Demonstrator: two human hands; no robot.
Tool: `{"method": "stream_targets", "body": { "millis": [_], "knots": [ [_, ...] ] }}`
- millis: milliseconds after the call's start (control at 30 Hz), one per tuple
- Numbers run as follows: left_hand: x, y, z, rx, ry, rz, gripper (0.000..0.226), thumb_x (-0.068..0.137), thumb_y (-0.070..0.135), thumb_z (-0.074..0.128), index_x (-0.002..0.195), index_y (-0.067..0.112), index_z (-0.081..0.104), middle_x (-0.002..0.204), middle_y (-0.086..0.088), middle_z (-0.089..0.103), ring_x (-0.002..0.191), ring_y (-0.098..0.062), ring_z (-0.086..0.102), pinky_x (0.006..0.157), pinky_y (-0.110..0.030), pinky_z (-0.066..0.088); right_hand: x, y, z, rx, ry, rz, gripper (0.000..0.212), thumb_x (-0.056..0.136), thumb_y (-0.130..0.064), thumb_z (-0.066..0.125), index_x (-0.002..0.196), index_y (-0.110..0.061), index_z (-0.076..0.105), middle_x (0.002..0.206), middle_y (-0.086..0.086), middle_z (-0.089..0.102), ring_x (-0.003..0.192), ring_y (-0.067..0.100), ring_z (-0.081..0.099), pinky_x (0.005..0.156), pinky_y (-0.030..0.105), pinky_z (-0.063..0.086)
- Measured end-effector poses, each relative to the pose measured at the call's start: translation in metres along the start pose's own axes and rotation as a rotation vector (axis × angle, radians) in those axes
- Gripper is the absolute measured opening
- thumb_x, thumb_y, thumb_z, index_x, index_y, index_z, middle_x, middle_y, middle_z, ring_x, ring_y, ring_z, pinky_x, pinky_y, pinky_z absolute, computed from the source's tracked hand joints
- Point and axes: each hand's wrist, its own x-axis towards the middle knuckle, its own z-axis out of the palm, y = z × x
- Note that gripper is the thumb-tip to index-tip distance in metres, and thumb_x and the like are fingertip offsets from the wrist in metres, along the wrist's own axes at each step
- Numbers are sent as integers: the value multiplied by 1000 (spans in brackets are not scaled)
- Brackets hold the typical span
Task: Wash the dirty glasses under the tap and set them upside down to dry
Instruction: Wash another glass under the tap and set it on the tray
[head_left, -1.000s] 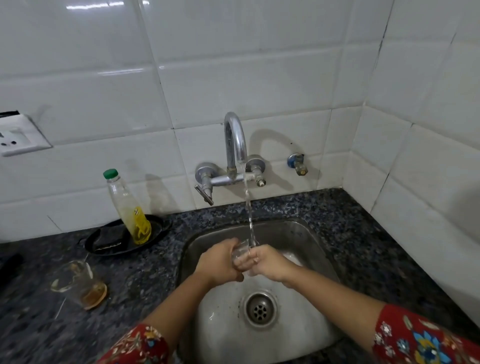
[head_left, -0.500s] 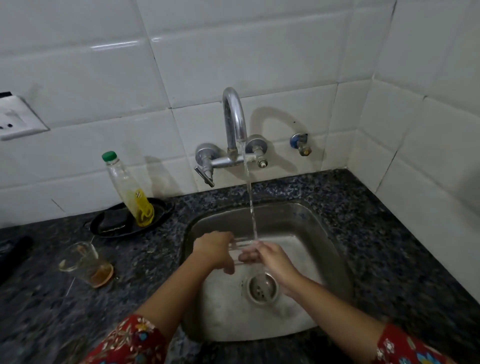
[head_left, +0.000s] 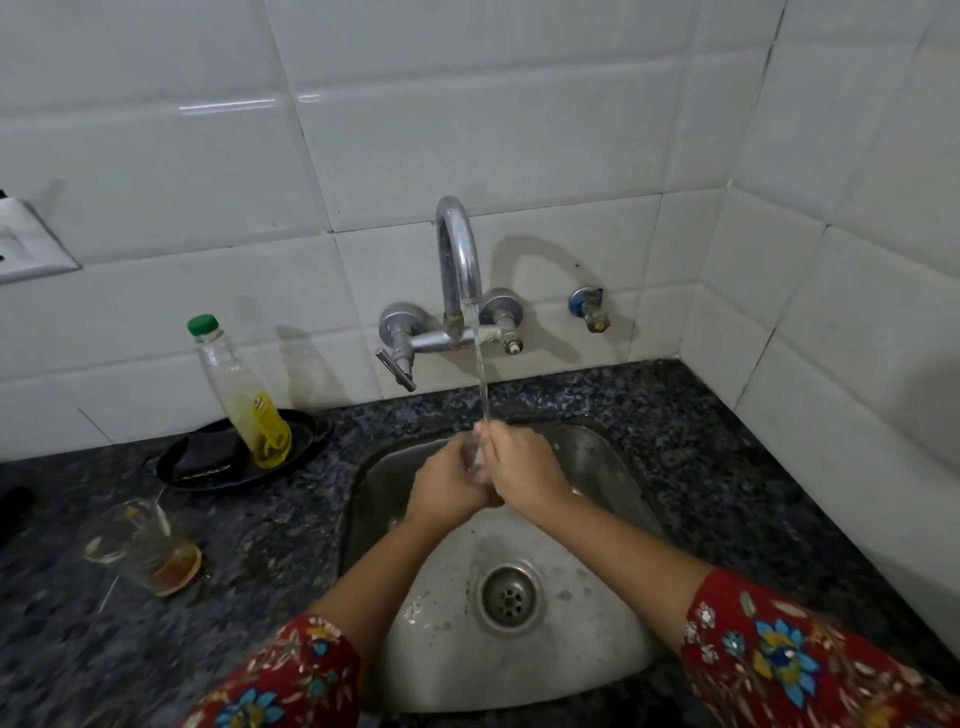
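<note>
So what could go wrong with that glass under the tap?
The wet glass, gripped between the left hand and right hand under the stream, could slip and crack on the steel sink. The second glass on the counter holds brown dregs and sits left of the sink, where an elbow might knock it.

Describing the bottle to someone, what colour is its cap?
Green; the bottle cap shows best in the head view.

The right sleeve (head_left: 779, 660) is showing a red floral print; worktop (head_left: 727, 467), black-grey speckle; bottle cap (head_left: 202, 325), green; dirty glass (head_left: 140, 545), amber residue.
</note>
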Motion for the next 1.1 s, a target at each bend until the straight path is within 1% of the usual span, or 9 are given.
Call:
{"method": "stream_targets", "body": {
  "millis": [167,367,467,567,667,800,867,1000,1100],
  "knots": [
    [8,2,-39,-504,-598,212,29,66,-5,69,85,16,69,84,-2,70,82,-16,66,78,-29,54,-11,10,-11,238,-44,-273,36,100,-31,39,79,-9,58,69,1,65,63,20,61,63,27,44],
    [10,-4,-10,-47,-57,52,57,48,38,77,102,27,61,91,9,71,87,-11,68,83,-37,56,2,4,1,90,-18,-99,36,102,-29,36,91,-6,61,88,15,71,81,31,65,74,39,50],
    [14,0,-25,-275,-292,179,44,61,13,79,101,11,62,93,-3,71,87,-19,69,82,-38,56,-2,10,-5,304,28,-151,31,101,-25,40,79,-15,60,73,4,68,69,15,65,66,28,49],
    [7,0,-43,-515,-605,114,22,78,-10,66,90,8,60,79,-11,65,66,-20,62,64,-31,53,-6,13,-9,442,0,-169,33,101,-23,41,70,-32,49,62,-11,59,61,1,60,60,14,44],
    [3,-9,-32,-401,-412,40,25,69,4,75,88,14,62,80,-8,67,69,-25,64,72,-50,58,-4,13,-6,385,-76,-106,32,101,-31,39,74,-24,54,63,-9,62,62,5,62,64,24,51],
    [-8,-3,-12,135,3,-10,43,54,36,74,91,36,53,78,9,70,58,-14,68,57,-33,59,2,11,-4,370,-145,43,39,102,-33,35,71,-23,56,68,0,69,71,21,69,75,36,55],
    [-5,-3,-16,12,-49,27,44,56,33,77,95,34,56,82,5,71,62,-15,69,59,-35,59,3,12,-3,366,-88,10,37,101,-32,37,79,-15,61,77,8,71,75,24,67,75,41,53],
    [3,-5,-35,-441,-452,74,38,64,7,75,99,3,62,87,-13,67,79,-26,65,82,-50,53,-4,13,-4,448,-31,-77,32,101,-33,39,80,-17,58,71,0,66,68,17,65,67,40,53],
    [-2,0,-23,-174,-207,33,39,59,18,75,94,17,58,78,0,68,67,-18,65,71,-49,58,3,9,-4,360,-93,-26,34,101,-33,38,76,-21,58,71,-2,66,74,20,66,73,39,53]
  ]
}}
